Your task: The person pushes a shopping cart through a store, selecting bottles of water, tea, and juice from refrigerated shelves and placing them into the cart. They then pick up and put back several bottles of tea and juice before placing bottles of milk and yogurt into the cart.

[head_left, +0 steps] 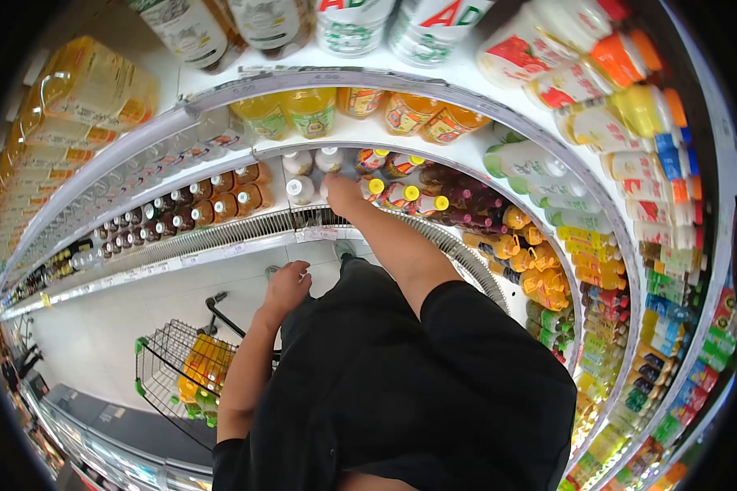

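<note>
My right hand [343,195] reaches down into the refrigerated shelf, its fingers closed around the top of a white bottle [325,190] that they mostly cover. Next to it stand other white-capped bottles [300,191], and on its right are bottles with yellow caps [400,195] and red labels. My left hand [287,286] hangs in the air over the aisle floor, empty, with loosely bent fingers apart. Behind that forearm is a wire shopping cart [160,360] holding a large orange-yellow bottle [207,360] and green items.
A metal grille [246,229] and price rail run along the shelf's front edge. Brown bottles [250,199] line the left, dark drinks [467,196] and orange jugs [544,282] the right. Upper shelves [303,79] overhang with large bottles. Another display case [115,458] stands across the aisle.
</note>
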Available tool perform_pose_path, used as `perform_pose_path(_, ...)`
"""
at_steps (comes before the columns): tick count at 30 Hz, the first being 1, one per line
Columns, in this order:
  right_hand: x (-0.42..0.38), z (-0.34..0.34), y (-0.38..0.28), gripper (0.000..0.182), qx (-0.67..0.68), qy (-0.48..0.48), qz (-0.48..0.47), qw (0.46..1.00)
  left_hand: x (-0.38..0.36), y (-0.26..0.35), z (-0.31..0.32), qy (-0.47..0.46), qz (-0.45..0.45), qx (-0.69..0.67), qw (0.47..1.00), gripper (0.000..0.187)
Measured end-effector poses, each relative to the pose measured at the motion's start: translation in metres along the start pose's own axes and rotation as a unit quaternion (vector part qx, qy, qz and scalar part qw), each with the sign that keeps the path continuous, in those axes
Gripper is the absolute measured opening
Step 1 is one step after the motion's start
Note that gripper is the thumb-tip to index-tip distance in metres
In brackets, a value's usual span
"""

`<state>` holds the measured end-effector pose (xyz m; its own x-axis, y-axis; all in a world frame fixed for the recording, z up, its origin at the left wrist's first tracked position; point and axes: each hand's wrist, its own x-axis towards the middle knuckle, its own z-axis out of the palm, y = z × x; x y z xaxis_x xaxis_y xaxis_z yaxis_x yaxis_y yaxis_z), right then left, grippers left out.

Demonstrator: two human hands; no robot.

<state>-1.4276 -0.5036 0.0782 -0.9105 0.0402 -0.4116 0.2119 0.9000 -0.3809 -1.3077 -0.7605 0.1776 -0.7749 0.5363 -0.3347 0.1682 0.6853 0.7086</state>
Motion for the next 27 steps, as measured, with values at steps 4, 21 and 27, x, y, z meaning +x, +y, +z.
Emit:
perform_pose_path(4, -0.015, 0.023, 0.005, 0.045, -0.058, 0.033, -0.007, 0.998, 0.005, 0.006, 0.013, -0.025, -0.064, -0.074, 0.995, 0.032)
perform_pose_path(21, -0.085, 0.039, 0.020, 0.067, 0.095, -0.110, 0.121, 0.982, 0.147, -0.004, 0.153, -0.042, -0.330, -0.755, 0.564, 0.037)
perform_pose_path(27, -0.150, 0.004, -0.080, 0.048, 0.257, -0.216, 0.101, 0.936, 0.077, -0.002, 0.090, -0.028, -0.420, -0.774, 0.474, 0.037)
